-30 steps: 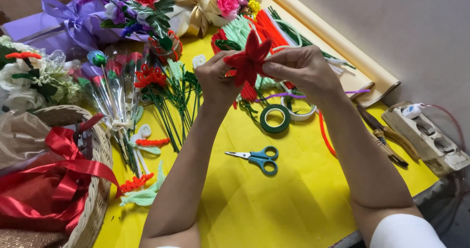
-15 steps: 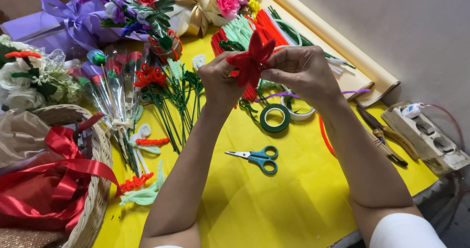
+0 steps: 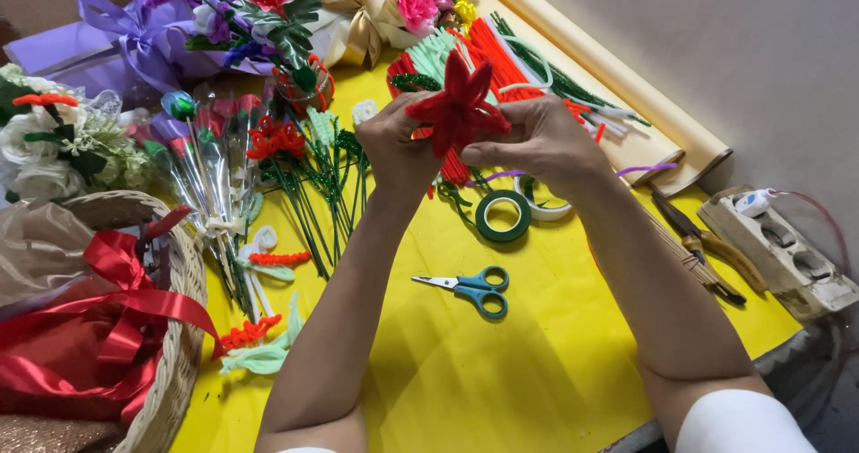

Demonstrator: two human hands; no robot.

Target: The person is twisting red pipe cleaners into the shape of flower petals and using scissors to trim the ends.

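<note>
A red pipe-cleaner flower [image 3: 461,102] with pointed petals is held up above the yellow table [image 3: 501,372]. My left hand [image 3: 394,144] grips it from the left side. From the right, my right hand [image 3: 541,140] pinches its petals with thumb and fingers. Under the hands lie a green tape roll [image 3: 502,216] and a white tape roll [image 3: 544,204]. Small blue-handled scissors [image 3: 470,286] rest on the table nearer to me.
Green-stemmed pipe-cleaner flowers [image 3: 300,180] and wrapped stems [image 3: 210,176] lie at left. A wicker basket [image 3: 170,364] with red ribbon sits at the near left. Bouquets [image 3: 259,15], loose pipe cleaners [image 3: 501,50], a paper roll [image 3: 608,77], pliers [image 3: 707,243] and a power strip [image 3: 787,252] surround the work area.
Both hands have shifted slightly with the red flower, turning it a little. Nothing else on the table moved.
</note>
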